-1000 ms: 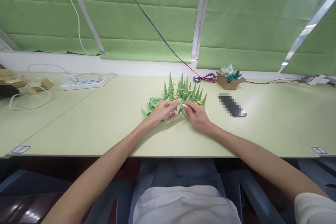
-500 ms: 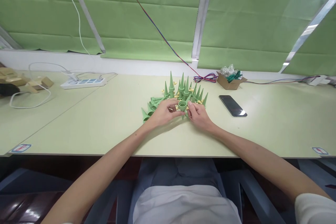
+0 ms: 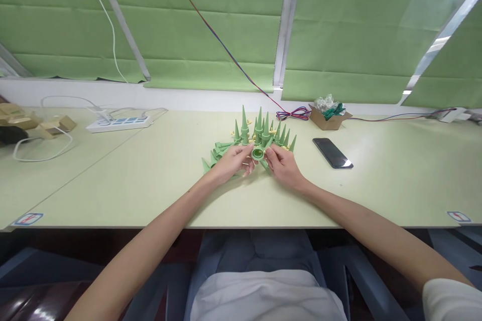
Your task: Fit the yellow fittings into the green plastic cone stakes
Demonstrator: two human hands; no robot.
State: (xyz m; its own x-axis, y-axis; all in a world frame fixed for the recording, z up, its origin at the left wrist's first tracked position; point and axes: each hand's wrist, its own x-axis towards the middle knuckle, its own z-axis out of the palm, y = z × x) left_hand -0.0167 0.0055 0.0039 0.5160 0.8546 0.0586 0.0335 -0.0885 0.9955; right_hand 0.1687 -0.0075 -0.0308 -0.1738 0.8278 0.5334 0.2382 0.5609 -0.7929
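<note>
A green plastic watering spike (image 3: pixel 258 154) is held between my two hands just over the table, its round open end turned toward me. My left hand (image 3: pixel 235 160) has its thumb and forefinger at the left edge of that opening, the other fingers curled below. On the right, my right hand (image 3: pixel 283 164) pinches the spike's side close to the rim; a small yellow part shows there. Behind the hands is a cluster of green spikes (image 3: pixel 258 130), several upright and several lying down, with small yellow valves among them. My left hand partly hides the lying ones.
A black phone (image 3: pixel 333 153) lies to the right. Farther back are a small cardboard box (image 3: pixel 327 120) with plastic wrap and a coiled red-blue cable (image 3: pixel 295 113). At left are a white power strip (image 3: pixel 119 124) and brown cardboard pieces (image 3: pixel 56 125).
The spike has tilted so its opening faces me more and its pointed end swings to lower right. My left fingers have shifted around the rim. The camera view has moved slightly.
</note>
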